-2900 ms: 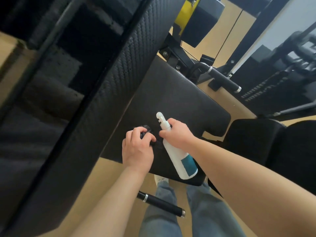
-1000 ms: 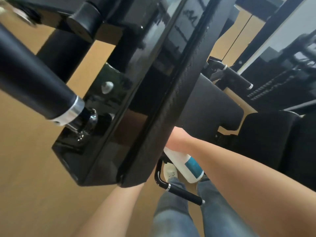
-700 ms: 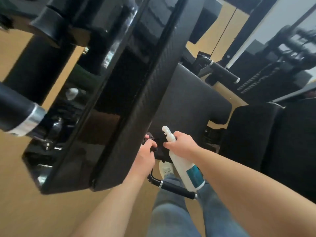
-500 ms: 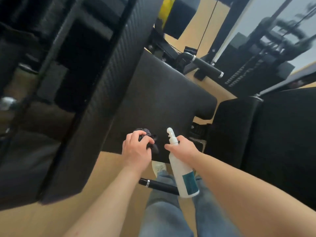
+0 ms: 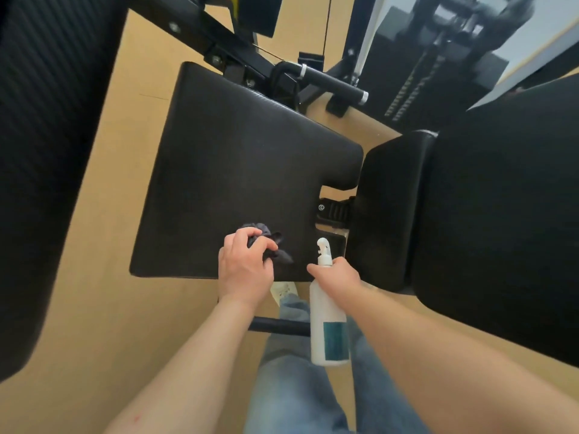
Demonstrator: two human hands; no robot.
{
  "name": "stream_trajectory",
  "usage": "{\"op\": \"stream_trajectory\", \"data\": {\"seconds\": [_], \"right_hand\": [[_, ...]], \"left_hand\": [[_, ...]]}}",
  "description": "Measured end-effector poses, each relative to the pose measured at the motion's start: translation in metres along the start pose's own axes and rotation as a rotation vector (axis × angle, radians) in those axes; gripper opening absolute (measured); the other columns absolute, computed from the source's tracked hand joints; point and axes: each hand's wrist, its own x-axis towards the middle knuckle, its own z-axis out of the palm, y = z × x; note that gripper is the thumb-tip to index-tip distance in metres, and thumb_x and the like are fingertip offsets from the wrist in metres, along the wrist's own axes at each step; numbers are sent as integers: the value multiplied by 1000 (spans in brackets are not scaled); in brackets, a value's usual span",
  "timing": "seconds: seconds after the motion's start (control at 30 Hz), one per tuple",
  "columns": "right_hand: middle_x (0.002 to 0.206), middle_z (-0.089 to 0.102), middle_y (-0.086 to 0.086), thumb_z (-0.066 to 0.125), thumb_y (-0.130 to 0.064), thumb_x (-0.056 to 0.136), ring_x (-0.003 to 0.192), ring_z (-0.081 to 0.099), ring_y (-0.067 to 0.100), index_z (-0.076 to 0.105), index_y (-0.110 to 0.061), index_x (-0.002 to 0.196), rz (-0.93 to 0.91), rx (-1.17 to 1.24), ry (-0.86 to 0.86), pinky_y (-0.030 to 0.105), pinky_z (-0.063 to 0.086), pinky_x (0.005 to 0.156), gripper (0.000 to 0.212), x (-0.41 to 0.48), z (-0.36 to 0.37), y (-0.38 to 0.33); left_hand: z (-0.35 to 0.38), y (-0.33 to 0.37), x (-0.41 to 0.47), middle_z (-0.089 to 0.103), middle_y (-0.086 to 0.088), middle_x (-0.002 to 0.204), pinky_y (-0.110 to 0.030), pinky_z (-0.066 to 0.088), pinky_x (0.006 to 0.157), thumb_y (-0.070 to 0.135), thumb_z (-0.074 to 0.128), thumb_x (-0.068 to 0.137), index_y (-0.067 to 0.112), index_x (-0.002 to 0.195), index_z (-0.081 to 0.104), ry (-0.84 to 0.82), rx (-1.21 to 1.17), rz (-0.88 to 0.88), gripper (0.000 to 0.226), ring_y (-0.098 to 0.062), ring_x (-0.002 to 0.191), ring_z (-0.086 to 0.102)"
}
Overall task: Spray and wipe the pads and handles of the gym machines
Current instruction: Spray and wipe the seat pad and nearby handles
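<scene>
A black seat pad (image 5: pixel 244 170) fills the middle of the head view. My left hand (image 5: pixel 246 270) grips a bunched dark cloth (image 5: pixel 272 245) near the pad's near edge. To its right, my right hand (image 5: pixel 340 275) holds a white spray bottle (image 5: pixel 327 327) by the neck, nozzle up, teal label low on its body, over the pad's near right corner. A black handle with a silver end ring (image 5: pixel 335 84) sticks out beyond the far edge of the pad.
A large ribbed black pad (image 5: pixel 47 151) rises on the left. Another black pad (image 5: pixel 488 214) stands on the right. The black machine frame (image 5: pixel 219 36) and a weight stack (image 5: pixel 416 89) lie at the back. A black bar (image 5: pixel 279 326) crosses above my jeans.
My view has swung off the black frame and foam roller at the left and down onto the seat pad. Both hands are back in view, still holding cloth and bottle.
</scene>
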Motion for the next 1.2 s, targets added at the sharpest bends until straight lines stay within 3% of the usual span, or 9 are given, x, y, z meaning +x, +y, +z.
{"op": "stream_trajectory", "data": {"seconds": [0.2, 0.33, 0.47, 0.6, 0.77, 0.9, 1.03, 1.2], "right_hand": [[96, 60, -2, 66, -50, 93, 85, 61, 17, 53, -25, 105, -133, -16, -18, 37, 56, 81, 30, -3, 11, 3], [98, 61, -8, 70, -56, 89, 87, 63, 14, 50, -35, 110, -287, -122, -119, 35, 55, 75, 36, -11, 24, -7], [96, 66, -3, 71, -55, 87, 87, 66, 16, 60, -27, 102, -368, -194, -159, 39, 59, 81, 34, -20, 39, -25], [98, 65, -8, 71, -56, 84, 87, 65, 11, 59, -33, 113, -442, -323, -247, 32, 54, 74, 39, -32, 55, -42], [89, 64, -4, 72, -50, 88, 78, 63, 12, 58, -28, 94, -568, -433, -247, 30, 51, 66, 27, -49, 74, -76], [91, 62, -10, 72, -51, 88, 78, 59, 7, 58, -29, 113, -664, -577, -311, 28, 47, 63, 37, -65, 96, -106], [91, 64, -5, 73, -48, 88, 76, 60, 9, 60, -21, 105, -748, -611, -318, 26, 48, 61, 34, -79, 118, -133], [102, 65, -6, 72, -50, 87, 89, 65, 14, 58, -34, 122, -740, -643, -420, 34, 58, 76, 41, -97, 137, -155]], "left_hand": [[3, -12, -14, 60, -1, 114, -38, 43, 85, 3, 78, 72, 24, 89, 74, 21, 4, -19, 28, -28, 107, 53], [1, -23, -25, 61, -1, 112, -38, 43, 84, 1, 77, 71, 22, 88, 74, 83, -23, -61, 28, -28, 106, 52], [-2, -40, -39, 62, -2, 111, -42, 50, 82, -2, 76, 68, 21, 85, 74, 157, -55, -114, 29, -30, 103, 52], [-9, -60, -58, 62, -3, 110, -37, 46, 88, -2, 76, 66, 21, 86, 74, 199, -58, -179, 30, -31, 102, 54], [-20, -82, -81, 61, -4, 112, -36, 40, 94, -3, 76, 66, 20, 87, 74, 239, -54, -275, 31, -32, 105, 55], [-26, -95, -91, 61, -5, 112, -36, 39, 95, -3, 76, 66, 20, 87, 74, 261, -73, -333, 31, -33, 106, 56], [-33, -106, -100, 61, -6, 114, -37, 41, 94, 6, 69, 74, 18, 88, 73, 292, -89, -360, 19, -35, 107, 55], [-43, -116, -112, 61, -5, 113, -40, 44, 94, 2, 74, 71, 18, 88, 73, 295, -82, -407, 23, -35, 108, 55]]}}
